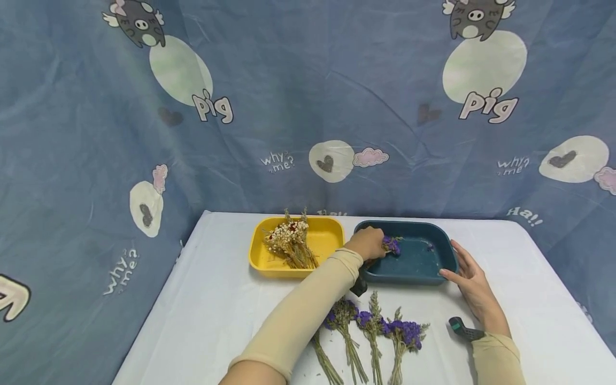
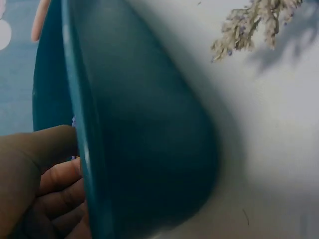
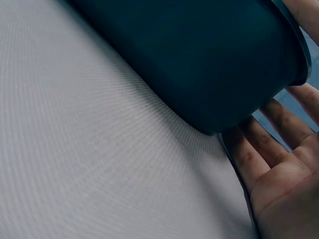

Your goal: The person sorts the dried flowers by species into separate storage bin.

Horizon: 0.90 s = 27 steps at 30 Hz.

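My left hand (image 1: 368, 243) reaches over the left end of a dark teal tray (image 1: 404, 279), its thumb and fingers pinching a small bunch of dried purple flowers (image 1: 392, 245). In the left wrist view, the tray wall (image 2: 144, 124) hides the fingertips and most of the bunch. My right hand (image 1: 474, 280) holds the tray's right end, thumb at the front corner and fingers along the outer side. The right wrist view shows those fingers (image 3: 249, 154) against the tray's outside, below the rim.
Left of the teal tray, a yellow tray (image 1: 329, 235) holds bunches of dried cream flowers (image 1: 291, 238). Several purple dried bunches (image 1: 409, 332) lie in front, partly under my left forearm. A loose purple bit (image 1: 430, 246) lies in the teal tray. A printed blue cloth (image 1: 289, 107) hangs behind the table.
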{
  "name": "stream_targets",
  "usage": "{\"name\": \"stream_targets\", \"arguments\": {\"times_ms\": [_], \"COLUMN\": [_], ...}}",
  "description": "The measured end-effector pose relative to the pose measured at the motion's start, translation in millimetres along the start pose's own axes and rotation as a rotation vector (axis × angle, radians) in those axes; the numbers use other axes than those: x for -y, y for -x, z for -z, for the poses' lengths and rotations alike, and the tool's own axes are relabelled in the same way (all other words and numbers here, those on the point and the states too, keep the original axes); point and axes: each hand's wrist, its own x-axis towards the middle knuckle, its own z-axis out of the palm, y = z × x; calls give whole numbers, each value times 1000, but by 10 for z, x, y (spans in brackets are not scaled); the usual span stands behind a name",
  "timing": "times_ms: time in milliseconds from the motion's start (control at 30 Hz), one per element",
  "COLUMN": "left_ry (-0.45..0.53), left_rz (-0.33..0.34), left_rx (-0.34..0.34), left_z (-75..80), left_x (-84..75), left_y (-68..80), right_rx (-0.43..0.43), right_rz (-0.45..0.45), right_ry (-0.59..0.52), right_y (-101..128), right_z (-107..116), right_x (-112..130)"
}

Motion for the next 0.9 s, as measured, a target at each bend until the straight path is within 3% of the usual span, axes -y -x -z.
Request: {"name": "stream_targets", "arguments": {"times_ms": [233,633,900], "left_ry": [-44,120,283], "left_rz": [-17,-25,-155], "left_rx": [-4,22,-73], "left_z": [-68,-20,153], "left_x": [-68,-30,114], "left_y": [22,-2,175], "right_rx": [-4,1,3], "right_rz": [-21,33,27], "right_ry": [10,-6,-1], "right_y": [-1,6,3], "right_z": [-8,1,0], "right_x": [-2,-42,-26]}}
